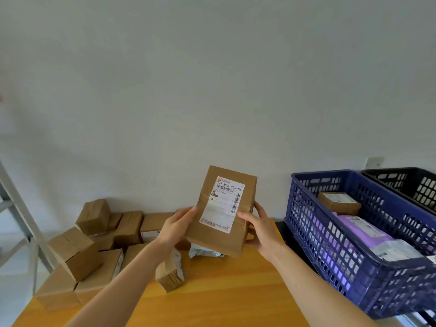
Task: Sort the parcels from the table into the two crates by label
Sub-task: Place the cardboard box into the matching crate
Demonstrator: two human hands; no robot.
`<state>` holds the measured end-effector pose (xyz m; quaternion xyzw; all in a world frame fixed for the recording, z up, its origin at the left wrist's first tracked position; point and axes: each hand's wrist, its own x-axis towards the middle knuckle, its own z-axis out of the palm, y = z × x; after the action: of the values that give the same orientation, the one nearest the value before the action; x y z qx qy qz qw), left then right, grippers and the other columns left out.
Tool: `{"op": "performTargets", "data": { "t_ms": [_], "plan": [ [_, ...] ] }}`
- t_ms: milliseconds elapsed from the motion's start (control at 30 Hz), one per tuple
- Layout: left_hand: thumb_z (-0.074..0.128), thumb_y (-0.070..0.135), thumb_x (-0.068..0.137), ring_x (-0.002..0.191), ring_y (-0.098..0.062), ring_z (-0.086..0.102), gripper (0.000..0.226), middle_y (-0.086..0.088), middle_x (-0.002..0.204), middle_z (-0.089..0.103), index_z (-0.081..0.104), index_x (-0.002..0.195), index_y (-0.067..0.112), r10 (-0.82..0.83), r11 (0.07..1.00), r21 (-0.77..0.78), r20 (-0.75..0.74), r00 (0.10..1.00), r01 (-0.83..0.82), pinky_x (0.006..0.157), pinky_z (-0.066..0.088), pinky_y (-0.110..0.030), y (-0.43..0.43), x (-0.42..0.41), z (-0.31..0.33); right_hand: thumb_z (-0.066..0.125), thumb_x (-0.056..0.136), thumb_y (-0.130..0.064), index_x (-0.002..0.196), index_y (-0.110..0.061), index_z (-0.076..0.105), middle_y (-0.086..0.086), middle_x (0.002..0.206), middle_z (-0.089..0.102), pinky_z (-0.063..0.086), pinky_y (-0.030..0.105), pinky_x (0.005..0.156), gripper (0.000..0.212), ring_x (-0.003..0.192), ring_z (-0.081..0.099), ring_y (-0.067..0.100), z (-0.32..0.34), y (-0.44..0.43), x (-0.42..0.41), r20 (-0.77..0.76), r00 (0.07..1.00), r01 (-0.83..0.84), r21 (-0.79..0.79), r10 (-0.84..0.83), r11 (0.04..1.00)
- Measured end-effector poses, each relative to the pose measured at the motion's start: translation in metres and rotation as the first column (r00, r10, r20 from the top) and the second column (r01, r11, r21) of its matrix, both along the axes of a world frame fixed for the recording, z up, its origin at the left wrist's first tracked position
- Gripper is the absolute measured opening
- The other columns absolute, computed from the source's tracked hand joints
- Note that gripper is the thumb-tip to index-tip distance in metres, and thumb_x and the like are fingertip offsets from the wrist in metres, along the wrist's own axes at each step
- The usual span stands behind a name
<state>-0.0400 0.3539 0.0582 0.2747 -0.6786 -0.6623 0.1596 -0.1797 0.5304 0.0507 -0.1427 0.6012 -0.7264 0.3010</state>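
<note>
Parcel (220,239) held upright above the table (224,291), label (221,204) facing the eyes.
Blue crate (330,244) and black crate (415,182) stand at right; left hand (175,228) and right hand (262,228) grip its edges, fingers curled; better to read the label whole before choosing.

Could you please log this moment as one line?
left hand, right hand: hold brown parcel; label: facing camera; blue crate: part-filled; pile: unsorted

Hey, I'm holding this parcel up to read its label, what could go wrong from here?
The left grip and right grip hold the parcel only by its lower sides; it may tip or slip onto the grey bag below.
The black crate sits beyond the blue crate; a reach across could drop it in the wrong one.
Boxes near the table's left edge could be nudged off by a forearm.
</note>
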Motion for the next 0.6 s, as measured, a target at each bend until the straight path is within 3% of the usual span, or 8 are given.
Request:
{"op": "performTargets", "data": {
  "t_ms": [100, 233, 300, 433, 600],
  "plan": [
    [0.059, 0.040, 0.091, 0.103, -0.015, 0.061, 0.043, 0.003, 0.116, 0.065, 0.052, 0.131, 0.029, -0.018, 1.000, 0.020, -0.047, 0.999, 0.019, 0.075, 0.053, -0.033, 0.000, -0.001, 0.012, 0.072, 0.082, -0.022, 0.131, -0.039, 0.045, 0.007, 0.108, 0.070, 0.054, 0.047, 0.077, 0.059, 0.102, 0.064, 0.027, 0.003, -0.002, 0.004, -0.044, 0.999, -0.014, 0.018, 0.015, 1.000],
    [0.063, 0.033, 0.089, 0.099, -0.012, 0.065, 0.048, 0.003, 0.118, 0.066, 0.049, 0.135, 0.028, 0.015, 1.000, -0.014, -0.086, 0.996, -0.016, 0.066, 0.053, -0.027, 0.000, -0.001, 0.014, 0.069, 0.085, -0.016, 0.128, -0.031, 0.050, 0.004, 0.101, 0.074, 0.053, 0.047, 0.081, 0.049, 0.100, 0.067, 0.024, 0.005, -0.002, 0.004, -0.073, 0.997, -0.003, 0.007, 0.003, 1.000],
    [0.065, 0.032, 0.089, 0.098, -0.011, 0.065, 0.052, 0.005, 0.116, 0.066, 0.046, 0.138, 0.029, 0.021, 0.999, -0.034, -0.091, 0.996, -0.024, 0.063, 0.053, -0.024, -0.002, 0.003, 0.012, 0.067, 0.088, -0.013, 0.127, -0.025, 0.052, 0.001, 0.099, 0.074, 0.053, 0.042, 0.076, 0.043, 0.098, 0.068, 0.021, 0.008, -0.001, 0.005, -0.098, 0.995, -0.011, 0.013, 0.012, 1.000],
    [0.067, 0.030, 0.087, 0.101, -0.012, 0.065, 0.056, 0.005, 0.121, 0.065, 0.047, 0.139, 0.028, 0.032, 0.998, -0.050, -0.104, 0.994, -0.038, 0.063, 0.054, -0.023, -0.005, 0.010, 0.010, 0.067, 0.090, -0.017, 0.129, -0.022, 0.055, -0.001, 0.108, 0.071, 0.052, 0.035, 0.068, 0.041, 0.100, 0.067, 0.017, 0.009, -0.003, 0.012, -0.135, 0.991, 0.006, 0.020, -0.004, 1.000],
    [0.070, 0.029, 0.084, 0.106, -0.018, 0.063, 0.058, 0.004, 0.125, 0.062, 0.049, 0.138, 0.024, 0.030, 0.997, -0.071, -0.089, 0.996, -0.036, 0.074, 0.055, -0.030, -0.010, 0.015, 0.004, 0.065, 0.091, -0.018, 0.128, -0.023, 0.055, -0.006, 0.111, 0.070, 0.052, 0.029, 0.064, 0.039, 0.097, 0.067, 0.012, 0.007, -0.003, 0.023, -0.157, 0.987, 0.016, 0.026, -0.012, 1.000]
  ]
}}
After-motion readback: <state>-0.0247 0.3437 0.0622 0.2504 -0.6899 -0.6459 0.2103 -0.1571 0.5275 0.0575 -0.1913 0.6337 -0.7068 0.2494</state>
